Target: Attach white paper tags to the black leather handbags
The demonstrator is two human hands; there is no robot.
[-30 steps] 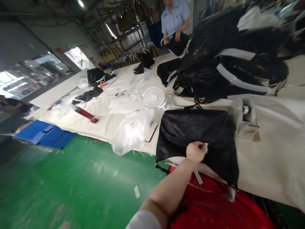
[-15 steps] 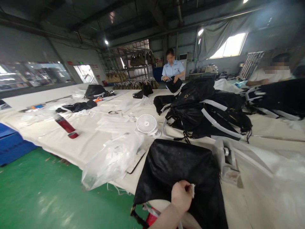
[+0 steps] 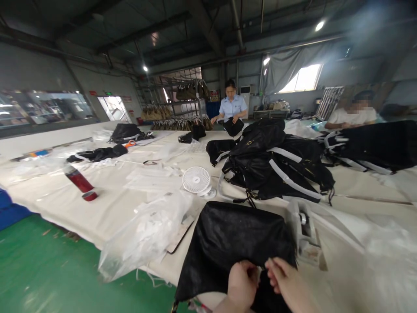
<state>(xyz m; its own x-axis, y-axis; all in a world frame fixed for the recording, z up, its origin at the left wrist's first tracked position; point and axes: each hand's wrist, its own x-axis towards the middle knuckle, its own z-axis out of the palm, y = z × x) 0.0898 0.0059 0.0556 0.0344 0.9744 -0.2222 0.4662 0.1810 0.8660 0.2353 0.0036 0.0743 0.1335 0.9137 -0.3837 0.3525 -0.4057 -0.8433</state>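
A black leather-like bag point(image 3: 241, 230) lies at the table's near edge, in front of me. My left hand point(image 3: 243, 282) is closed over its lower part, with a small white piece, perhaps paper or tape, just showing at the fingertips. Close by on the right, my right hand point(image 3: 285, 278) has its thumb and fingers pinched together over the bag. What it grips, if anything, is too small to make out. A gap separates the two hands.
Right of the bag stands a tape dispenser point(image 3: 304, 243). Beyond are a white fan point(image 3: 196, 180) and a pile of black bags point(image 3: 260, 174). Clear plastic point(image 3: 143, 239) lies left, with a red bottle point(image 3: 78, 179) farther off. A co-worker point(image 3: 233, 106) handles a black item across the table.
My right hand now shows plainly at the right of my left hand. My left hand has shifted slightly down and left. The co-worker opposite has moved one arm outward.
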